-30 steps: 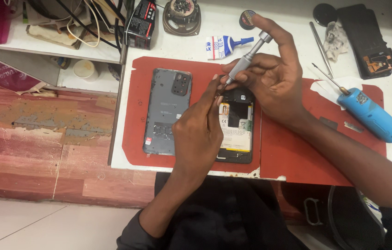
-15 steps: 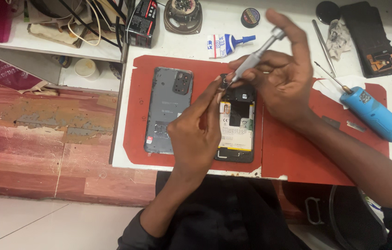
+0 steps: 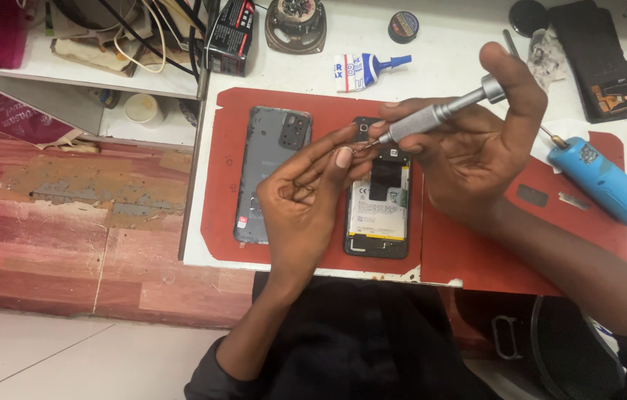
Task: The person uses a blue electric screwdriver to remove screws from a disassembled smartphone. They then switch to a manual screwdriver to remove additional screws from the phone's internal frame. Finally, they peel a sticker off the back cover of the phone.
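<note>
Head view: back cover (image 3: 267, 172) beside opened phone (image 3: 377, 215).

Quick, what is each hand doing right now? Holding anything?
Left hand: fingers pinched together at the screwdriver tip; whether it grips anything cannot be told.
Right hand: closed around the silver screwdriver, over the opened phone.

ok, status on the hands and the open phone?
Right hand grips silver screwdriver, tip at top of opened phone. Left hand fingertips pinch at the tip. Grey back cover lies left, apart. Nothing blocking.
</note>
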